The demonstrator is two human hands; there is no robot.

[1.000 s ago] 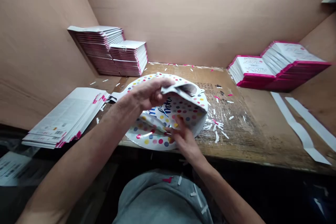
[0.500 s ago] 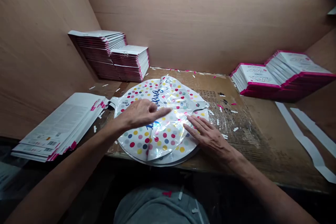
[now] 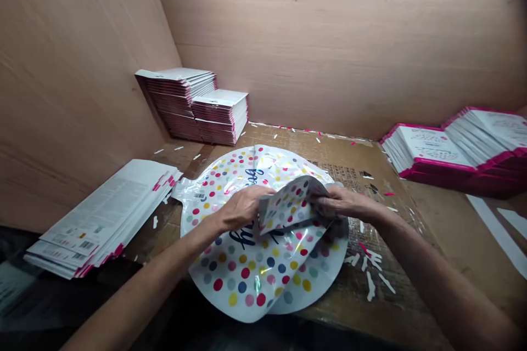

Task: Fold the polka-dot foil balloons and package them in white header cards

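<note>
Flat round foil balloons (image 3: 230,274) with colourful dots and blue lettering lie stacked in front of me. The top one is partly lifted, its right part folded up and over. My left hand (image 3: 245,207) is closed on the left edge of the folded flap (image 3: 290,205), near the middle of the balloon. My right hand (image 3: 340,201) grips the flap's right side, its fingertips partly hidden behind the foil. At the left, the balloon's neck (image 3: 187,189) sticks out flat.
White printed envelopes (image 3: 111,214) lie fanned at the left. Stacked pink-edged packs (image 3: 197,109) stand at the back left, more packs (image 3: 440,148) at the right. Paper scraps (image 3: 370,279) litter the cardboard surface (image 3: 428,225). Wooden panels (image 3: 308,38) enclose the back and left.
Both hands have gone from resting over the flat foil to gripping it. The right side of the top balloon is now raised and folded over. The view has shifted slightly.
</note>
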